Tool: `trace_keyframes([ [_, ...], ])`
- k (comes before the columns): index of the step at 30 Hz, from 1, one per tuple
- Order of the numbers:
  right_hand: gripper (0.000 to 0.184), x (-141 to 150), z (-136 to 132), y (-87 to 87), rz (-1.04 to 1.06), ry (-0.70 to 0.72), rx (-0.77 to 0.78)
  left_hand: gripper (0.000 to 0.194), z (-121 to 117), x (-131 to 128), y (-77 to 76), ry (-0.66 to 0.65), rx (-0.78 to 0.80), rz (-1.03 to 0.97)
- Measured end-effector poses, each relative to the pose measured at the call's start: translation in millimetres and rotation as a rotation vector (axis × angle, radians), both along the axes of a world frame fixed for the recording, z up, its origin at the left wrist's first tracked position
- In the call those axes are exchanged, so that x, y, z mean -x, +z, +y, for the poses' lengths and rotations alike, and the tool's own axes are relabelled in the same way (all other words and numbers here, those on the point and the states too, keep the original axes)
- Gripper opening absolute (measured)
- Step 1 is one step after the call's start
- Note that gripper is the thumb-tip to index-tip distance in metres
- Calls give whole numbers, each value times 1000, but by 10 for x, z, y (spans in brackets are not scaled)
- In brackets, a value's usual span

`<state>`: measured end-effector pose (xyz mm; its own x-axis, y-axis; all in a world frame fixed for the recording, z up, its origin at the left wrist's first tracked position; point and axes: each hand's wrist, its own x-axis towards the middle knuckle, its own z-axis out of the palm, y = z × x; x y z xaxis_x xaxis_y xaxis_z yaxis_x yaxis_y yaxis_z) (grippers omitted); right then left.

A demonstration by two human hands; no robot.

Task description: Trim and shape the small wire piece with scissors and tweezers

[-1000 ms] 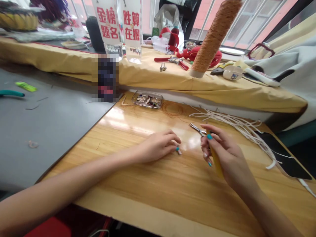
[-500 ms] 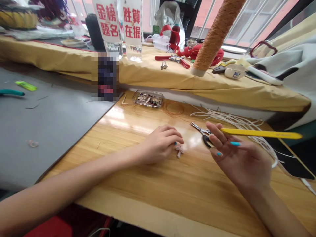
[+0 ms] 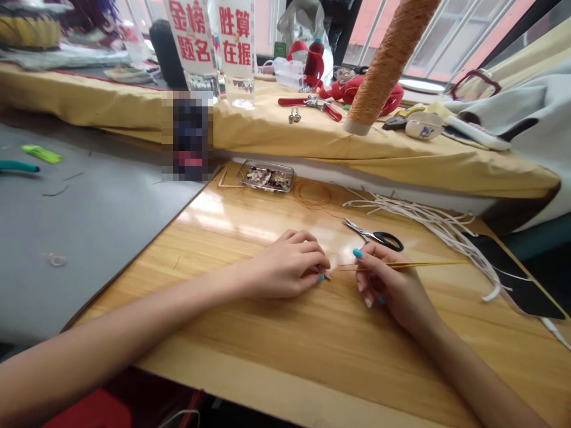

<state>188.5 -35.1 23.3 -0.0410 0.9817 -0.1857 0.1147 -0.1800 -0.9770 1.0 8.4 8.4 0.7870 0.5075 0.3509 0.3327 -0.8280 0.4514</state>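
My left hand (image 3: 288, 264) rests on the wooden table, fingers curled with the tips pinched on a small pale pink knotted cord piece (image 3: 328, 274). Most of that piece is hidden under the fingers. In my right hand (image 3: 395, 288) is a pair of thin yellow tweezers (image 3: 435, 263), held between thumb and fingers. Their tips point left at the cord piece, a short gap away from it. Just beyond the right hand lie black-handled scissors (image 3: 387, 240), blades toward the upper left.
A clear box of beads (image 3: 266, 176) stands at the table's back, beside a coil of orange thread (image 3: 312, 195). White cords (image 3: 414, 217) lie at the right, partly over a black phone-like slab (image 3: 521, 282). Red-handled pliers (image 3: 330, 111) sit on the cloth-covered ledge (image 3: 267, 137).
My right hand has turned over and moved left and down, swinging the tweezers' tips toward the left hand. The left fingers have closed over the small cord piece.
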Motion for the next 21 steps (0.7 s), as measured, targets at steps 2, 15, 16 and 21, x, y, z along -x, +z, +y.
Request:
trace_keyframes([
  [2,26,19,-8,13,0,49,7,19,0,-1,-7,-20,8,-1],
  [15,37,105,-46,18,-53,-44,-69,12,-16,2,5,-27,-19,23],
  [16,37,122,-53,21,-67,-40,-73,12,-17,1,6,-28,-21,25],
  [21,36,173,-76,31,-103,-27,-94,14,-19,-4,-3,-32,-42,27],
])
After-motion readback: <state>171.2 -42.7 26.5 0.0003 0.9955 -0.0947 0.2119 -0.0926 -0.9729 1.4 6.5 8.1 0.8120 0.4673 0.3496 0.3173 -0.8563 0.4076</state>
